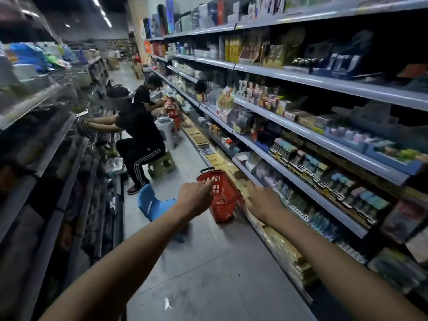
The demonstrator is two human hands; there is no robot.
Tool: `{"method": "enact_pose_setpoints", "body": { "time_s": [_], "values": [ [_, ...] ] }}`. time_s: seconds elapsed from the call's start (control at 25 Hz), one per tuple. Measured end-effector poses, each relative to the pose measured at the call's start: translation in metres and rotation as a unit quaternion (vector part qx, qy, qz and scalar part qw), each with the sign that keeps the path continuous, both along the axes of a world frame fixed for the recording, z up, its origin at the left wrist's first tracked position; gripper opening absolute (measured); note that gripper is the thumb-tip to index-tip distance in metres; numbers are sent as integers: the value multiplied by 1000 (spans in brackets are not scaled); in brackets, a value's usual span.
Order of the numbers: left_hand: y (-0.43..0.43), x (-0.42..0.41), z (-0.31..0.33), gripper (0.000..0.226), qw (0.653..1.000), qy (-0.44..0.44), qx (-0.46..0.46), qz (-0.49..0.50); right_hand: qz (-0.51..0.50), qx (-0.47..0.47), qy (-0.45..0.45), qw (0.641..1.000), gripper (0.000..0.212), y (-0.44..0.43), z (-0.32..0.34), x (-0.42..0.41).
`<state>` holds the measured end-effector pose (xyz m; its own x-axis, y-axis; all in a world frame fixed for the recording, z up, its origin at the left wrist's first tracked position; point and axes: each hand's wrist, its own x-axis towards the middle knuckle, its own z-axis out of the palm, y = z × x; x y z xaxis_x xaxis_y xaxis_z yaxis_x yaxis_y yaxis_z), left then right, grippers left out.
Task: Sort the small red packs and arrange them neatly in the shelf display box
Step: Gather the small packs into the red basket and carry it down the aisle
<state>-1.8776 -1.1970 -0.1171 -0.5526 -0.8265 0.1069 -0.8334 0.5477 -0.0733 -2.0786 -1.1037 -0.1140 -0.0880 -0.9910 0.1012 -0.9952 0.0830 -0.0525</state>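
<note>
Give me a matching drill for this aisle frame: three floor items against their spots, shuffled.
1. red plastic shopping basket
2. blue plastic chair
3. olive folding stool

A. under the seated person in black
B. on the floor at the foot of the right-hand shelves
C. mid-aisle, just left of the basket

Pairs: 1-B; 2-C; 3-A

Left shelf goods (41,140) — mere blur (fingertips (249,189) of the right hand (261,202) too)

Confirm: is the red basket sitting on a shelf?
No, the red basket stands on the aisle floor, out in front of the shelving.
</note>
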Motion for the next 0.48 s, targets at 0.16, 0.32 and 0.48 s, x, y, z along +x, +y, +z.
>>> {"method": "enact_pose_setpoints", "body": {
  "time_s": [0.16, 0.32, 0.48],
  "values": [
    [-110, 7, -17, 28, 1000, -19, 11, 19, 20, -20, -2, 1000, 37, -130, -18, 11],
    [-222, 18, -37, 52, 999, -13, 22, 21, 26, 19, -37, 999, 49, -254, -44, 14],
    [-359, 46, -40, 30, 999, -17, 26, -17, 43, 67, 0, 997, 28, -396, -67, 12]
  ]
}}
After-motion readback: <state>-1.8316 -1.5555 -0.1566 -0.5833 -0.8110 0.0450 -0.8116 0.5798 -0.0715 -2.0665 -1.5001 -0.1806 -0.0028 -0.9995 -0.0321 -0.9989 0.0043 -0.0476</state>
